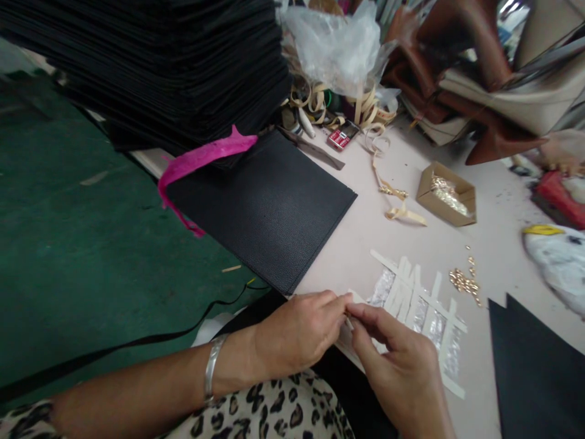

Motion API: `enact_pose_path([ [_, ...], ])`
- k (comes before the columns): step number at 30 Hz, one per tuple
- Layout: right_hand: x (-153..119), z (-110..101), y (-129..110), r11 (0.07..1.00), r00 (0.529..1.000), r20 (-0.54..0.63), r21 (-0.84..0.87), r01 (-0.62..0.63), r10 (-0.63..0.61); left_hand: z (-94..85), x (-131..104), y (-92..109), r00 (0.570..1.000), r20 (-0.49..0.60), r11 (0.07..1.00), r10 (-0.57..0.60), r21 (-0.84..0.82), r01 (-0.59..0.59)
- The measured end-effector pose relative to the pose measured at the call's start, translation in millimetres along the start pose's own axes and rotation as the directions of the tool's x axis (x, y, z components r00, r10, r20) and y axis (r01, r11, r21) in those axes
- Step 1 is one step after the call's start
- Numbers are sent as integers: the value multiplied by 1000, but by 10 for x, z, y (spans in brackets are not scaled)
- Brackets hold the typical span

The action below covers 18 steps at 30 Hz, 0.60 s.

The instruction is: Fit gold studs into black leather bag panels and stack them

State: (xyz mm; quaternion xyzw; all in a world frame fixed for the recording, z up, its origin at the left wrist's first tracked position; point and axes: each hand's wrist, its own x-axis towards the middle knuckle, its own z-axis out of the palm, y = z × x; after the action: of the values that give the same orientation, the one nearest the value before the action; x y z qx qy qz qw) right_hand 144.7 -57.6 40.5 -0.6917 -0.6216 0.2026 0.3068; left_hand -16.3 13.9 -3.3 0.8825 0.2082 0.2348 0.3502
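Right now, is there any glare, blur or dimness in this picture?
Head view: pale sheen on the black panel, bright glints on the clear plastic bag; the brown and cream bags look smeared; the green floor looks dim; the small piece between left hand and right hand is too blurred to identify.

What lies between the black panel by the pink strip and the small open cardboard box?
Curled cream strips and a few gold pieces lie between panel and box in the head view.
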Motion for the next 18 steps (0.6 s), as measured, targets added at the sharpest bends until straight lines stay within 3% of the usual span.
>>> enact_pose_path([
  [3, 1, -10, -26, 995, 998, -31, -79, 58, -60, 31, 12, 14, 999, 15, 994, 34, 107, -35],
  [7, -31, 20, -27, 982, 994, -20, -159, 100, -104, 58, 12, 39, 998, 33, 990, -47, 134, 42],
  [10, -56, 50, -15, 979, 995, -13, -177, 97, -101, 67, 1, 43, 997, 57, 987, -47, 159, 37],
  [14, -46, 71, -3, 999, 999, 7, -15, -36, 36, 65, -12, 38, 993, 86, 979, -79, 194, 61],
  [18, -5, 61, 23, 948, 969, 102, 206, -243, 226, 15, -15, 56, 990, 85, 983, -113, 153, 99],
])
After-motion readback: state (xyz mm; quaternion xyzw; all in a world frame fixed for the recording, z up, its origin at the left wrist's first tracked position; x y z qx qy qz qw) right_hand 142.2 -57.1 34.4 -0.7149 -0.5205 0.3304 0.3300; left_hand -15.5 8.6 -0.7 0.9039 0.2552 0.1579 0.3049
